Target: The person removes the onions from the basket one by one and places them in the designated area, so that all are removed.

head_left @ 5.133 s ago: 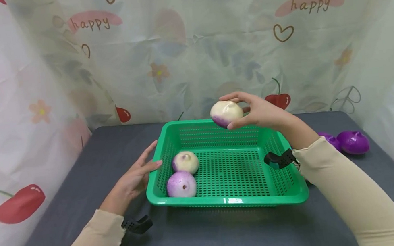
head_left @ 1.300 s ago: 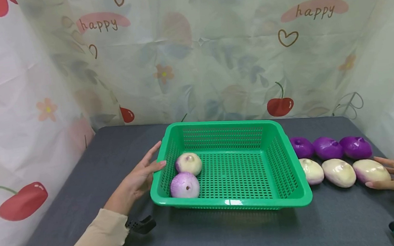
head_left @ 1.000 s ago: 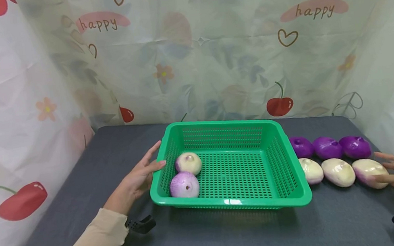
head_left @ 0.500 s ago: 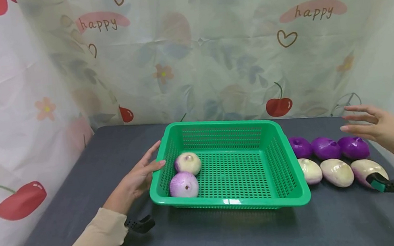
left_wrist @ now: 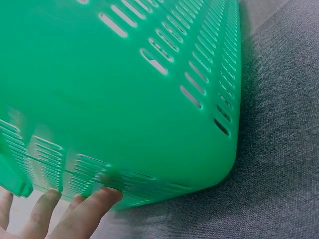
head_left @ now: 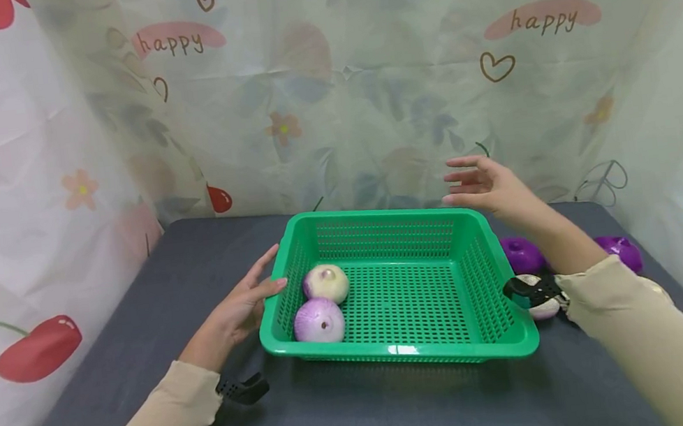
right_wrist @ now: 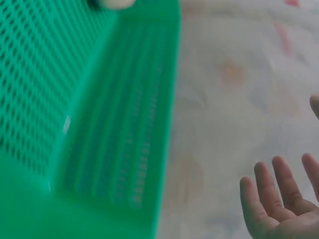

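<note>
A green slotted plastic basket [head_left: 395,351] stands mid-table. My left hand [head_left: 233,317] rests against its left side, thumb at the rim; in the left wrist view its fingertips [left_wrist: 107,195] touch the slotted outer wall. Inside the basket, at the left end, a white onion with a purple flank [head_left: 326,285] lies behind a pale purple onion [head_left: 319,322]. My right hand [head_left: 493,188] hovers above the basket's far right corner, holding nothing. Its fingers [right_wrist: 284,181] are spread and slightly bent in the right wrist view.
Right of the basket, a deep purple onion [head_left: 520,256], another purple onion [head_left: 619,253] and a white onion [head_left: 545,309] show around my right forearm, which hides others. A patterned curtain [head_left: 358,134] hangs behind the grey table [head_left: 365,421].
An onion held over the basket earlier now sits in the right-hand rows. My right hand has let it go, risen and swung left toward the basket. My left hand stays at the basket.
</note>
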Motion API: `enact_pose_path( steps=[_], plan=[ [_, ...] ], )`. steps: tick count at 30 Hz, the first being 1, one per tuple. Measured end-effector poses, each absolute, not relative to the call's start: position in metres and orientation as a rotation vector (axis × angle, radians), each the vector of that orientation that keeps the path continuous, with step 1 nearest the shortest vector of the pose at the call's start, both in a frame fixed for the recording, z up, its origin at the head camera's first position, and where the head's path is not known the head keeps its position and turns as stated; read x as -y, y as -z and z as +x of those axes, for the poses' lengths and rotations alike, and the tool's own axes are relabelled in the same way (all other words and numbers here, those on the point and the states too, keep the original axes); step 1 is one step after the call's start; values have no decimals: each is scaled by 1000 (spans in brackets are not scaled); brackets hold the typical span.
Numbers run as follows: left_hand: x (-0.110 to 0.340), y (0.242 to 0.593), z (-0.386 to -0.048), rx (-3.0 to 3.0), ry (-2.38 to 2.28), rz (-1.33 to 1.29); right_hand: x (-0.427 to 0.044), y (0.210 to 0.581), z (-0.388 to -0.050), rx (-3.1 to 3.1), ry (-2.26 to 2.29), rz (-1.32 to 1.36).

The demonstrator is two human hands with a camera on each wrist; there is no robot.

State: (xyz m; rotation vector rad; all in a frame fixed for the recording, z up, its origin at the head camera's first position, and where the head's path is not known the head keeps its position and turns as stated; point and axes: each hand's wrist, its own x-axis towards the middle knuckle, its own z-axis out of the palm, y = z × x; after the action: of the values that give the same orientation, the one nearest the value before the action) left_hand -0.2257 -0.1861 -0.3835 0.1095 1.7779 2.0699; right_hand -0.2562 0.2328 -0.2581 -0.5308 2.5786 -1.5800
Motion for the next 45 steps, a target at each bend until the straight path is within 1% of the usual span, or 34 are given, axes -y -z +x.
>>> enact_pose_path(
  steps=[9, 15, 20, 31, 45],
  plan=[
    [184, 384, -227, -1781, -2060, 105, -150, 296, -274, -2381, 1551, -660],
    [182, 385, -227, -1780, -2054, 112, -115, 325, -283, -2295, 1422, -667],
    [181, 384, -227, -1786, -2043, 114, -102, 346, -289, -2245, 1288, -724],
    [182, 383, -227, -1781, -2038, 95, -82, 368, -296, -2099, 1130, -876],
    [185, 380, -226, -1792, -2042, 91, -72, 376, -293, -2202, 1056, -885]
  ],
)
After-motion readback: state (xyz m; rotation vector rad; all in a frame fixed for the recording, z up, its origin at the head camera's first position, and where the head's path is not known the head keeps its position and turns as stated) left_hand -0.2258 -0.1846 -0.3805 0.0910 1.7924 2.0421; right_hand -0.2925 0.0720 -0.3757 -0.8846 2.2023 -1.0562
